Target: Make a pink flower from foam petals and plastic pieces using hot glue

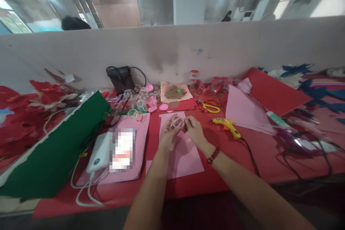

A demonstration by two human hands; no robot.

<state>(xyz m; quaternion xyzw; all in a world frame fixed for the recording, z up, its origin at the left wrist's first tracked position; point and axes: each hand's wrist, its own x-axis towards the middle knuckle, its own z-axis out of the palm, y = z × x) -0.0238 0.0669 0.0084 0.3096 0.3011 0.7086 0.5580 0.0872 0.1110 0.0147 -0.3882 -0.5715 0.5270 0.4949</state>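
Observation:
Over a pink sheet (185, 161) on the red table, my left hand (169, 133) grips a small clear plastic cup (177, 122) with a pinkish edge. My right hand (193, 129), with a dark red bead bracelet (214, 155) at its wrist, is close beside the cup. Its fingers are pinched on something small and dark that I cannot make out. To the right lies a yellow glue gun (226, 125) with a black cord. Yellow-handled scissors (211, 107) rest farther back.
Clear plastic cups (141, 104) cluster behind my hands. A power bank (99, 152) with white cables and a blurred-out phone lie on pink sheets at left. A green board (59, 151) leans at far left, a red board (277, 91) at right. A low wall (151, 50) closes the back.

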